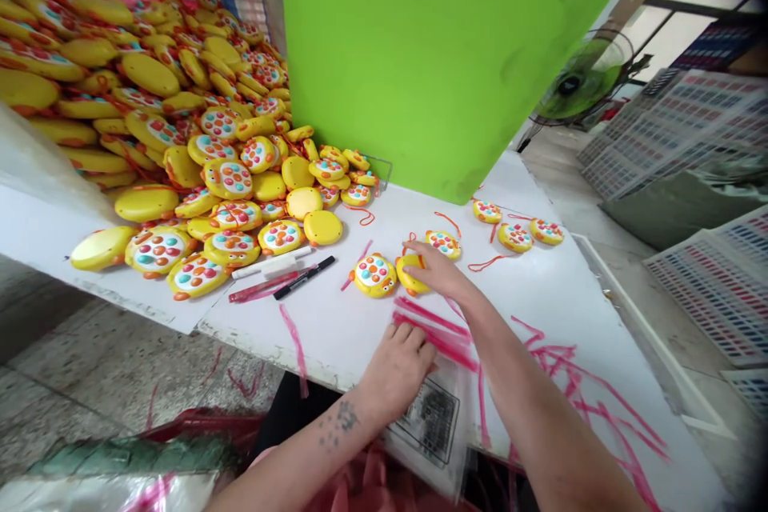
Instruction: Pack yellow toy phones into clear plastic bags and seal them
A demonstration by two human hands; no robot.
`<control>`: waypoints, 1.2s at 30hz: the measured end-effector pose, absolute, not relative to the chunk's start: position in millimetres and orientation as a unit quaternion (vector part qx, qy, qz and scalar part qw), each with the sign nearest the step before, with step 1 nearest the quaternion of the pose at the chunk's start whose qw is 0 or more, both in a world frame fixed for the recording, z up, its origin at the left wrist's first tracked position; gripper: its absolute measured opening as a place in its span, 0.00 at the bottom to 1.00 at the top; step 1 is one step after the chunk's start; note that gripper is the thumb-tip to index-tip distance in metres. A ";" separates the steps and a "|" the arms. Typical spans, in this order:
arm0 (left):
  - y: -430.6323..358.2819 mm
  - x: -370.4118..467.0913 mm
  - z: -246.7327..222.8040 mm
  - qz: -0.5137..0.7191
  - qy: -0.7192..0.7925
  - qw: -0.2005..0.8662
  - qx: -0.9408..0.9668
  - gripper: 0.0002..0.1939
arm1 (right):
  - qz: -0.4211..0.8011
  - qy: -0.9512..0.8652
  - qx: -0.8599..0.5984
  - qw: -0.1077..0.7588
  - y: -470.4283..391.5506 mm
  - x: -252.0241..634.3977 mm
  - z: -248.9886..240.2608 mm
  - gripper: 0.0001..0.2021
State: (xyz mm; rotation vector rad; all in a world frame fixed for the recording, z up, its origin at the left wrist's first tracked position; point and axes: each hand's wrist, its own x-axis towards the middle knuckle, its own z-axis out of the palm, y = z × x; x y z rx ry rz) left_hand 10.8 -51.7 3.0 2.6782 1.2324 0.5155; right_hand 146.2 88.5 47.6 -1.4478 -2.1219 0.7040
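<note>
My right hand (pixel 437 269) reaches across the white table and has its fingers and thumb around a yellow turtle-shaped pop toy (pixel 410 275), which shows its plain yellow side. Close by on its left lies another such toy (pixel 374 274), its white face with coloured buttons up. Nearer to me, my left hand (pixel 401 364) has curled fingers on a clear plastic bag (pixel 433 420) with black print, which hangs over the table edge. Pink plastic strips (pixel 438 336) lie at the bag's top, beside the fingers. The left fingertips are partly hidden.
A large heap of the toys (pixel 150 96) spills from the left. A green panel (pixel 408 56) stands behind. Markers (pixel 304 278) lie left of my hands; several toys (pixel 514 237) with red cords and loose pink strips (pixel 576 384) lie right. A fan (pixel 585 80) stands beyond.
</note>
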 end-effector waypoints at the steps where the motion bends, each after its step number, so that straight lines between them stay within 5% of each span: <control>1: -51.6 11.2 3.1 0.174 0.409 0.076 0.892 0.09 | 0.263 -0.768 -0.539 0.225 92.7 146.2 44.1 0.21; 11: -50.1 13.9 1.2 0.155 0.430 0.077 0.886 0.10 | 0.173 -0.662 -0.685 0.252 7.4 186.9 39.9 0.24; 19: -49.7 14.7 0.4 0.152 0.421 0.088 0.890 0.11 | 0.284 -0.545 -0.677 0.405 -58.3 220.7 30.3 0.33; 27: -45.3 20.1 8.6 0.115 0.428 0.082 0.893 0.07 | 0.378 -0.449 -0.613 0.528 -66.2 217.3 30.9 0.21; 36: -48.2 19.2 4.2 0.167 0.381 0.097 0.904 0.07 | 0.364 -0.459 -0.615 0.527 -55.2 201.8 23.1 0.18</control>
